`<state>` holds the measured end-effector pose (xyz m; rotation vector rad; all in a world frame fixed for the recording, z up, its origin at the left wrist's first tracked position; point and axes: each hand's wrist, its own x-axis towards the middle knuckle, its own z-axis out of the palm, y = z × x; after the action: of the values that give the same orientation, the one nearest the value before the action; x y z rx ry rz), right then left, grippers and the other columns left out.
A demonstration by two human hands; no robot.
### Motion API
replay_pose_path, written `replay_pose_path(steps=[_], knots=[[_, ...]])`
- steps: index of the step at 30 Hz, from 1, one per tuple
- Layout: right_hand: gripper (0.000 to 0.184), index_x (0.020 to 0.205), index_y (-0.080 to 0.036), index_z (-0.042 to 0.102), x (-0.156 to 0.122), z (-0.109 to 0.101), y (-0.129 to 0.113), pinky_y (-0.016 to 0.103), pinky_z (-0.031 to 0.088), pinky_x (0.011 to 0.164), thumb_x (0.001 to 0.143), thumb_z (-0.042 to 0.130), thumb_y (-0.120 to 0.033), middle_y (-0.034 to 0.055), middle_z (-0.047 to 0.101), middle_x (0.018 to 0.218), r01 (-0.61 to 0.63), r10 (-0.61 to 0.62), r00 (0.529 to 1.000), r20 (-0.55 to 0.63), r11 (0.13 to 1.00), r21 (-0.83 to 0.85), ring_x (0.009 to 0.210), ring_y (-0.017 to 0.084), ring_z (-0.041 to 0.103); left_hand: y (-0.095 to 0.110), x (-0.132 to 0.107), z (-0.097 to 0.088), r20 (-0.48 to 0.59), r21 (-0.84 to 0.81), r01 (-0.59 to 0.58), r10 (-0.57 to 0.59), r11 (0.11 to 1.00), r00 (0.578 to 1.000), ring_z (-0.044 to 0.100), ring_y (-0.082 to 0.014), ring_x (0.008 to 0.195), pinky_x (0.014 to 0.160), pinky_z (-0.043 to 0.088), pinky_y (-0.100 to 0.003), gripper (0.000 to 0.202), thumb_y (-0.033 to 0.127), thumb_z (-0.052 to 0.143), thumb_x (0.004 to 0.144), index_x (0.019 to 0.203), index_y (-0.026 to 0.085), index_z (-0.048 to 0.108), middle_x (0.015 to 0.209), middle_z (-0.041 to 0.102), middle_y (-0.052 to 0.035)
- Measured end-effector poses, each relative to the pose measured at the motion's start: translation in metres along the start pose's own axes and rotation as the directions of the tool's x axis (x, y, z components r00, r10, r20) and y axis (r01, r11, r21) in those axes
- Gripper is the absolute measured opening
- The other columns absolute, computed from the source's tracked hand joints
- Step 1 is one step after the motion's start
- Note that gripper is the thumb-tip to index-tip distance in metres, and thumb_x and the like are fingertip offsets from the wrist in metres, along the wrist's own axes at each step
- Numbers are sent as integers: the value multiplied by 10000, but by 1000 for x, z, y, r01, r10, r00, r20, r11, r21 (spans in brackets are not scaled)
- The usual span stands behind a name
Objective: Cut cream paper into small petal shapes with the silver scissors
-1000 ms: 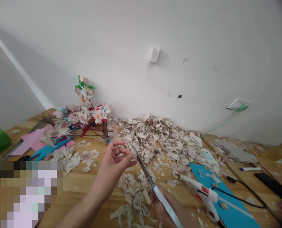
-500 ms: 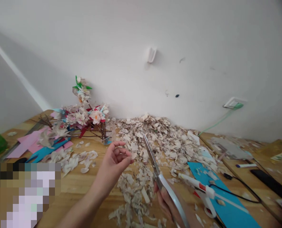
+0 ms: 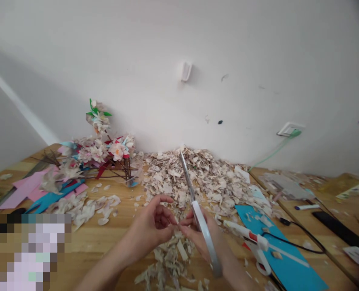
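**My two hands meet over the scraps**

Far on my left lie flat pink and blue paper sheets (image 3: 30, 188) on the light brown wooden table (image 3: 106, 238). Next to them stands a bunch of pale handmade flowers on thin dark twigs (image 3: 102, 151), with loose cream petals (image 3: 91, 206) spread in front.

My left hand (image 3: 153, 228) is next. Its fingers are pinched together on a tiny pale petal scrap (image 3: 176, 221), which sits right where my two hands touch. A moment ago this hand was held up higher and away from the other one. Now it has come down and in.

My right hand (image 3: 202, 238) is closed around the long silver scissors (image 3: 194, 206). Their blades are shut and point up toward the big heap of dry beige shavings (image 3: 203, 178) by the white wall. Before, the scissors leaned more to the side, by the scrap. I think the snip is done and I am now fixing the little piece with my fingertips.

To the right lies a white glue gun with a red trigger (image 3: 252, 240) on a blue card sheet (image 3: 288, 258), with a black cord (image 3: 300, 238) running off
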<state>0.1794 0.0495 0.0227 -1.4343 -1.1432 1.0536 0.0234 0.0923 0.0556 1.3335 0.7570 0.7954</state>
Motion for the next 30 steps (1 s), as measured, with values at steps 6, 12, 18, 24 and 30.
replay_pose_path(steps=[6,12,18,24,30], knots=[[299,778,-227,420,-3,2,-9,293,467,621,615,668,-268,-13,640,689,-24,23,999,-23,999,-31,670,175,627,3,1,0,-37,19,5,-4,1000,999,515,-93,573,537,371,-217,391,86,590,605,957,189,456,691,588,18],[286,751,-231,428,-2,6,-6,314,490,630,598,670,-236,-18,640,644,-5,8,994,-112,1000,26,636,176,625,4,0,4,-132,-39,24,-29,999,991,546,-120,657,573,418,-231,427,114,649,572,951,198,469,744,592,-1],[343,714,-248,416,-1,20,-9,301,512,620,542,697,-343,-40,582,599,85,-20,938,-347,981,173,622,175,628,2,2,10,-207,-149,54,-84,987,975,522,-98,564,534,380,-211,426,177,670,584,946,194,445,624,571,43],[396,745,-251,407,-6,27,-11,231,426,350,556,691,-452,-2,606,678,26,32,925,-377,989,145,560,183,619,4,2,13,-256,-224,19,-78,974,964,577,-134,661,594,417,-243,475,181,704,550,934,202,425,666,597,30],[385,759,-261,397,-5,29,4,269,460,390,603,612,-540,3,604,644,51,-14,944,-330,993,102,569,211,620,1,3,11,-302,-258,-30,-51,966,952,559,-104,595,606,430,-240,432,196,696,588,908,198,406,616,588,50]])
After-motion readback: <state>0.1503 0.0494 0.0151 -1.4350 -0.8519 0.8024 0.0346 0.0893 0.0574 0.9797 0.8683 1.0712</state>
